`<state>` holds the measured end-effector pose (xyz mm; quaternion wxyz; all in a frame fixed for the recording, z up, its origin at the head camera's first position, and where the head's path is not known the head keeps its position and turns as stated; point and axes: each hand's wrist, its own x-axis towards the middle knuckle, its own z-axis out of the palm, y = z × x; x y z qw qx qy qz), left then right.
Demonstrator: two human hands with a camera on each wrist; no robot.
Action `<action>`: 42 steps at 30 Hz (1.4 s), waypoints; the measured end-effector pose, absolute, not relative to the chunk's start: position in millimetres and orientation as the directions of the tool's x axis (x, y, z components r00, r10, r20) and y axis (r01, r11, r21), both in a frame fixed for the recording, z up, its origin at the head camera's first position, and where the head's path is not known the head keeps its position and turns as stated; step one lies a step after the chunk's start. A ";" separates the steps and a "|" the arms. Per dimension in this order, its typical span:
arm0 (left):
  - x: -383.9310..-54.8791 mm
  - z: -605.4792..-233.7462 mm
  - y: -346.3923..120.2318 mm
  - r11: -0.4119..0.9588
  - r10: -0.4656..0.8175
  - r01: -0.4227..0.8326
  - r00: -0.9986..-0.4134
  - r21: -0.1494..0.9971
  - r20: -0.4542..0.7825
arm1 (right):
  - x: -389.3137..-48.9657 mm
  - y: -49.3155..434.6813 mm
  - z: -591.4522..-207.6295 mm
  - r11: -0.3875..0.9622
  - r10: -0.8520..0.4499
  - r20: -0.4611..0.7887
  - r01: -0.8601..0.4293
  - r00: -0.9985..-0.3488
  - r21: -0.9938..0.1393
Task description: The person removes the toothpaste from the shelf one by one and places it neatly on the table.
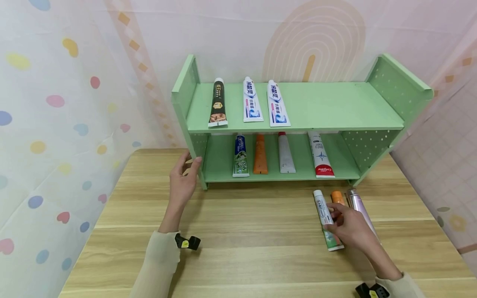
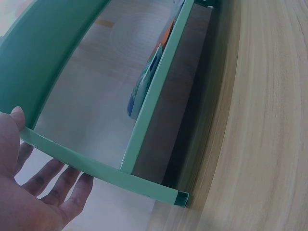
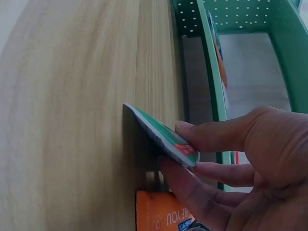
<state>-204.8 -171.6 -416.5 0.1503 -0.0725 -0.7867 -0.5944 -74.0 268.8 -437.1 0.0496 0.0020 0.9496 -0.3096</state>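
Note:
My right hand (image 1: 352, 225) pinches a white-and-green toothpaste tube (image 1: 323, 213) between thumb and fingers, at the front right of the table. In the right wrist view the tube (image 3: 161, 134) stands tilted on edge, its flat end toward the camera. Close beside it lie an orange tube (image 3: 161, 211) and a pinkish metallic tube (image 1: 361, 209), partly behind the hand. My left hand (image 1: 183, 178) is at the left side panel of a green two-tier shelf (image 1: 316, 105). In the left wrist view, its thumb is over the panel's edge (image 2: 101, 173), with the fingers along the outer side.
On the upper tier lie a black tube (image 1: 218, 101) and two white-and-blue tubes (image 1: 253, 101). The lower tier bears a green-and-blue tube (image 1: 240, 157), an orange one (image 1: 260, 155), a grey one (image 1: 286, 155) and a red-and-white Colgate tube (image 1: 321, 155). A patterned cloth (image 1: 74, 82) hangs behind the wooden table (image 1: 242, 231).

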 end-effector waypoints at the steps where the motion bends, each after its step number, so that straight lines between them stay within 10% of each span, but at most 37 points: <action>1: -204.7 -416.2 -171.4 0.284 -0.066 0.292 -0.944 0.913 0.323 | -74.4 269.2 -437.0 0.814 -0.032 -0.092 0.028 -0.995 -0.581; 42: -204.4 -415.2 -170.8 0.285 -0.085 0.275 -0.947 0.918 0.310 | -78.3 293.9 -400.5 0.747 -0.072 0.017 -0.065 -0.997 -0.662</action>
